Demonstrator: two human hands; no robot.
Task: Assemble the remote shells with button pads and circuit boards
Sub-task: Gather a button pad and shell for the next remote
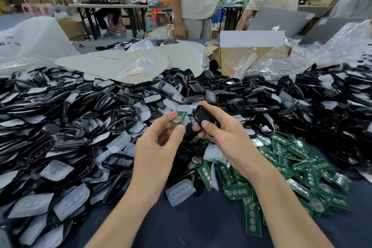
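Both forearms reach up from the lower edge, with the hands raised close together over the table (pixel 201 227). The left hand (pixel 159 147), palm turned inward, pinches a green board (pixel 179 119) between thumb and fingertips. The right hand (pixel 223 133) grips a black shell (pixel 207 118), thumb across its face. Red handwriting on the white sheet (pixel 112 62) cannot be read.

With the hands at the dial's centre, the left hand (pixel 159 143) pinches a circuit board (pixel 179 120) just at 9 o'clock of the shell (pixel 205 117) gripped by the right hand (pixel 219 133). The heap of shells (pixel 60 127) and button pads (pixel 118 142) covers the table (pixel 191 227) from 7 round to 2 o'clock. Loose boards (pixel 298 167) lie at 4 o'clock, a cardboard box (pixel 221 56) at 1, and flat bags (pixel 128 62) on the heap at 12
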